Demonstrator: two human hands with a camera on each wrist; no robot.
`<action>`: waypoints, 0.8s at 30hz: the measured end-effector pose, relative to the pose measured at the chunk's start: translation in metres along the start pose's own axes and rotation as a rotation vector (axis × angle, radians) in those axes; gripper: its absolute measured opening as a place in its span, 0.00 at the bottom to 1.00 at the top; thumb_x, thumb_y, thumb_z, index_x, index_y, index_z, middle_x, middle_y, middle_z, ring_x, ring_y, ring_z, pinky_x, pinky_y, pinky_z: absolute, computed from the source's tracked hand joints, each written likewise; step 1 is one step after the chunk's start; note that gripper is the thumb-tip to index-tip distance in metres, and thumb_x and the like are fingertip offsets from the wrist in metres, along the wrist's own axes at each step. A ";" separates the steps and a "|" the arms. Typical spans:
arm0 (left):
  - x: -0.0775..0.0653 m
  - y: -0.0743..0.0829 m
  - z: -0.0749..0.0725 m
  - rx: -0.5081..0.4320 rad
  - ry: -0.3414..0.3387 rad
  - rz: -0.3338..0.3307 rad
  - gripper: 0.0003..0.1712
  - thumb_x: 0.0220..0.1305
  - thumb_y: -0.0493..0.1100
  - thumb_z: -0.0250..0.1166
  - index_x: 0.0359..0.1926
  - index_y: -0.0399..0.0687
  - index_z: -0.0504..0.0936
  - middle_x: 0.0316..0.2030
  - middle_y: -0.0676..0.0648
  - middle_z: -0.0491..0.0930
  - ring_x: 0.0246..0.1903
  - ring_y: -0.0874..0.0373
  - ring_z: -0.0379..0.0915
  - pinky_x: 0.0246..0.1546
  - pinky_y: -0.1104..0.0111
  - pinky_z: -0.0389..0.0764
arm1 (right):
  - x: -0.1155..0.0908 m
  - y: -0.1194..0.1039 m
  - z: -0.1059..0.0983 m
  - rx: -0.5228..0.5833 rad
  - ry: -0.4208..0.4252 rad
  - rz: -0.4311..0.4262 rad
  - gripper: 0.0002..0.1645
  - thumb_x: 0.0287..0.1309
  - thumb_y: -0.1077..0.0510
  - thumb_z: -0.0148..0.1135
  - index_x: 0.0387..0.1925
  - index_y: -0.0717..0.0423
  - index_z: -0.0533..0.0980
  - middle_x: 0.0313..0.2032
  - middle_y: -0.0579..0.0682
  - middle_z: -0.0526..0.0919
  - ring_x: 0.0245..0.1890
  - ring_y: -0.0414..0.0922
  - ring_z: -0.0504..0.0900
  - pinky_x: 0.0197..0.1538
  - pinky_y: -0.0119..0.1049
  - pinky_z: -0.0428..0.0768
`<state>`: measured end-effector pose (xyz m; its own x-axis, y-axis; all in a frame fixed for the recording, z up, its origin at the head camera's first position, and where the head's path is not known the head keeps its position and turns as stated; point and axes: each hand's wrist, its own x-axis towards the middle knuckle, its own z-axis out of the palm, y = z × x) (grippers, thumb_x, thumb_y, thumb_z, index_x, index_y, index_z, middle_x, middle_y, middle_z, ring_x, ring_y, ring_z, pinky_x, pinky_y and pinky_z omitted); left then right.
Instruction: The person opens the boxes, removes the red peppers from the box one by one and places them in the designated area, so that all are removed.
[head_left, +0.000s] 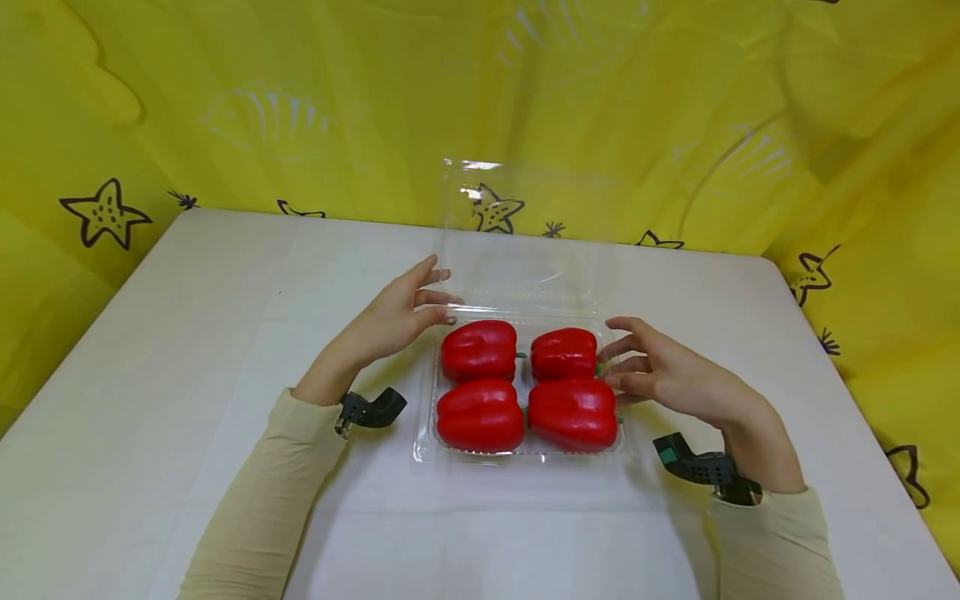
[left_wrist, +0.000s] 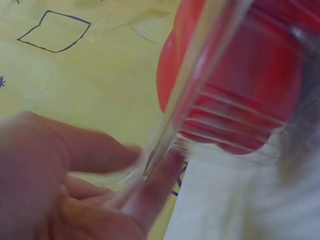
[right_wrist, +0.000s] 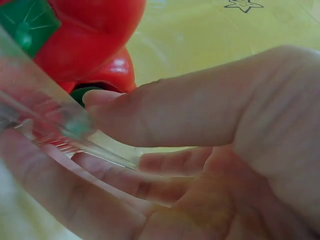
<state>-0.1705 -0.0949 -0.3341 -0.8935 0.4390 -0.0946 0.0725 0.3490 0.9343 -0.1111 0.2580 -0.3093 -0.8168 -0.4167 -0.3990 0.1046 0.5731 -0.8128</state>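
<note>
A clear plastic clamshell container (head_left: 517, 457) lies on the table with several red bell peppers (head_left: 480, 415) in its base. Its transparent lid (head_left: 517, 279) is swung back behind the base. At the back left corner, by the hinge, is my left hand (head_left: 390, 321), fingers spread, with thumb and fingers on either side of the plastic edge. My right hand (head_left: 671, 371) is at the right side, its fingers loosely bent beside the peppers. The right wrist view shows the thumb (right_wrist: 165, 112) above the container's edge and the other fingers below it; firm contact is unclear.
A white cloth covers the table (head_left: 187, 333). Behind it and along the sides hangs a yellow curtain (head_left: 375, 108) with starfish and fish prints. A dark strapped device (head_left: 371, 408) is on the left wrist, a similar device (head_left: 701, 468) on the right.
</note>
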 end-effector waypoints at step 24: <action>0.007 -0.017 0.004 -0.127 0.030 -0.129 0.34 0.77 0.45 0.50 0.76 0.35 0.53 0.68 0.37 0.70 0.63 0.44 0.73 0.67 0.55 0.71 | 0.004 0.003 -0.002 0.004 0.058 -0.056 0.45 0.66 0.65 0.56 0.77 0.58 0.44 0.65 0.69 0.66 0.53 0.56 0.82 0.47 0.46 0.87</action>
<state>-0.1764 -0.0945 -0.3516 -0.9047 0.3719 -0.2079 -0.0984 0.2924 0.9512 -0.1152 0.2596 -0.3121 -0.8531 -0.4062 -0.3275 0.0599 0.5472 -0.8349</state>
